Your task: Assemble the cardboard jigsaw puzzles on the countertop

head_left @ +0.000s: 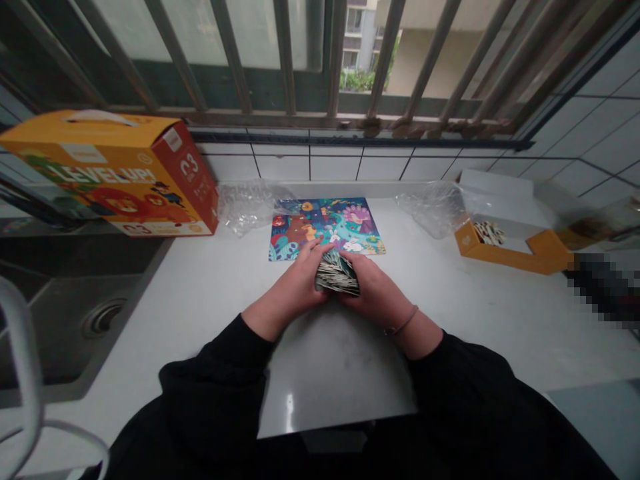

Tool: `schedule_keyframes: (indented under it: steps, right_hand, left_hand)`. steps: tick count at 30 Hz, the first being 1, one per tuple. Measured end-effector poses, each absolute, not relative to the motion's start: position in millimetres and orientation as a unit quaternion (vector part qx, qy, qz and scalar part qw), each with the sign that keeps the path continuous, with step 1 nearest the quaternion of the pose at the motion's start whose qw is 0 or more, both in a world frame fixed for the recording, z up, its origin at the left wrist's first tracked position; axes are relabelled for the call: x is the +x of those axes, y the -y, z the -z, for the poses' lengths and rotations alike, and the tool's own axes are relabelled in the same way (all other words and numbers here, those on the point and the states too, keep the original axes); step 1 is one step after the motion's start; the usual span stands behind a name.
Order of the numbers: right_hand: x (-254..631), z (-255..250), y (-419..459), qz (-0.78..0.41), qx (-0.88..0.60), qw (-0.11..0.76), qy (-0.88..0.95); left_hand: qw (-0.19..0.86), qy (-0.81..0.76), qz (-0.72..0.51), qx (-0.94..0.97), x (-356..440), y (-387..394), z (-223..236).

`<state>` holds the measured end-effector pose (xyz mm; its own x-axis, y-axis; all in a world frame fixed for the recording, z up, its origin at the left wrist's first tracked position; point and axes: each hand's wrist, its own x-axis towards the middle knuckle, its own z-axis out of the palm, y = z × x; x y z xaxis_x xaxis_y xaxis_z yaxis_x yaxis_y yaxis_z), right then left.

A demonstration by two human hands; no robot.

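Observation:
Between my two hands is a thick stack of puzzle pieces (338,275), their pale edges showing toward me. My left hand (302,280) wraps the stack's left side, and my right hand (373,283) closes round its right side. A bracelet circles my right wrist. Just beyond the fingertips a colourful picture sheet (327,227) with rabbits and a peacock lies flat on the white counter (215,300). Some of the fingers are hidden behind the stack.
An orange "LEVEL UP!" box (110,177) stands back left, beside a sink (65,300). Crumpled clear plastic (250,203) lies next to it, and another clear bag (435,207) at right. An orange tray (513,257) there holds more pieces. Window bars (283,60) rise behind.

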<state>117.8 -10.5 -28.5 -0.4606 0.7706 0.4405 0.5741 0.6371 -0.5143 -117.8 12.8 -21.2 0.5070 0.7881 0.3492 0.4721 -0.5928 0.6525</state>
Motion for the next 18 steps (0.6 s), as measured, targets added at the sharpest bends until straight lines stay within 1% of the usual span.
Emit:
schedule_keyframes:
  steps: [7, 11, 13, 18]
  right_hand:
    - [117.5, 26.1, 10.2, -0.172, -0.403, 0.338, 0.833]
    - [117.3, 24.1, 9.4, -0.191, -0.414, 0.345, 0.820]
    - [117.2, 24.3, 8.8, -0.199, -0.415, 0.350, 0.816]
    - [117.6, 28.5, 6.6, -0.199, -0.423, 0.359, 0.808]
  left_hand:
    - [0.254, -0.383, -0.329, 0.825, -119.4, -14.6, 14.4]
    - [0.284, -0.393, -0.341, 0.805, -118.6, -13.3, 13.1]
    - [0.323, -0.392, -0.352, 0.786, -116.5, -12.3, 15.9]
    - [0.494, -0.357, -0.386, 0.693, -108.0, -10.0, 23.6]
